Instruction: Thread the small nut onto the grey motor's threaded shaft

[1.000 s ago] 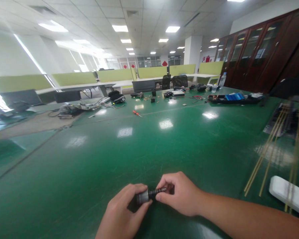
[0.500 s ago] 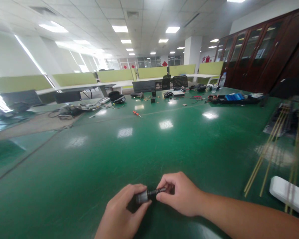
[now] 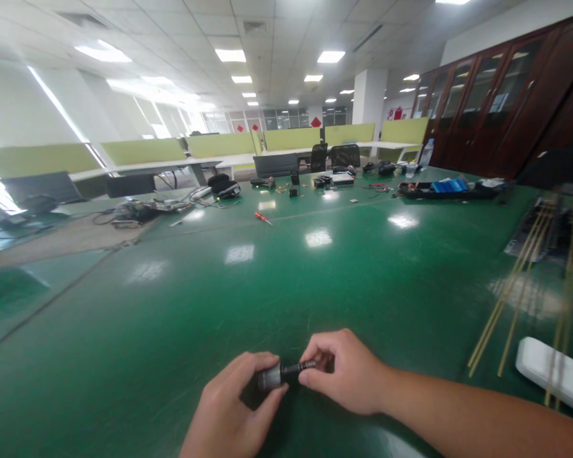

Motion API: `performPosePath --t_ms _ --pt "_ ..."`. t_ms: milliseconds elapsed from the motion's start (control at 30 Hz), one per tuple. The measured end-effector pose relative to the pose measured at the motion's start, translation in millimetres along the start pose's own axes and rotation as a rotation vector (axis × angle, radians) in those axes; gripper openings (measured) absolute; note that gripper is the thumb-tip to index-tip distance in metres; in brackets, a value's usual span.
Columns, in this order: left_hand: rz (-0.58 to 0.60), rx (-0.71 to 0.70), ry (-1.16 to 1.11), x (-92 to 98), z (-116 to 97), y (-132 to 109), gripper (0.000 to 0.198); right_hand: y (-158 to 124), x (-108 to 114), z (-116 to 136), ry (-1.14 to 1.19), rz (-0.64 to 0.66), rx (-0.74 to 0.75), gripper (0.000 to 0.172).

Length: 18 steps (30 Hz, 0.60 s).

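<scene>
Low in the middle of the view, my left hand (image 3: 239,404) is closed around a short grey cylinder (image 3: 270,378), with the thumb below and the fingers over the top. From its right end sticks out a thin black ribbed shaft (image 3: 295,369), lying nearly level. The thumb and fingers of my right hand (image 3: 348,372) pinch the far end of that shaft. Both hands are held close together over the green table (image 3: 195,318). What kind of part the cylinder is, I cannot make out.
A red-handled screwdriver (image 3: 262,218) lies farther back on the table. To the right are several thin yellow sticks (image 3: 506,299) and a white case (image 3: 554,375). Along the far edge sit a black tray (image 3: 410,189) with blue items, and cables (image 3: 203,196).
The cylinder and shaft have shifted very slightly to the left with my left hand. The right hand keeps its pinch and has hardly moved.
</scene>
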<state>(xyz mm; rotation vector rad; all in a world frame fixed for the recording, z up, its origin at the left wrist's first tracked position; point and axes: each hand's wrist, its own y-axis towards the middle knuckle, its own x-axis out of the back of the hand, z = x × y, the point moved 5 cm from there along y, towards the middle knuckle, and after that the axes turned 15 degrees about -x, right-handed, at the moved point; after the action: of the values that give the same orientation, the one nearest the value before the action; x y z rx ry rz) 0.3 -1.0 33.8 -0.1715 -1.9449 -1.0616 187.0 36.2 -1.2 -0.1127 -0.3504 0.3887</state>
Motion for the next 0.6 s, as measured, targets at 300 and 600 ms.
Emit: performPosePath --t_ms 300,600 --pt "0.019 0.025 0.002 -1.6 3.4 -2.8 0.017 1.5 -1.3 -2.8 0.005 -0.002 0.001 0.008" --pt "0.014 0.030 0.006 -1.1 4.2 -2.3 0.017 1.1 -0.4 -3.8 0.004 -0.012 -0.005 0.008"
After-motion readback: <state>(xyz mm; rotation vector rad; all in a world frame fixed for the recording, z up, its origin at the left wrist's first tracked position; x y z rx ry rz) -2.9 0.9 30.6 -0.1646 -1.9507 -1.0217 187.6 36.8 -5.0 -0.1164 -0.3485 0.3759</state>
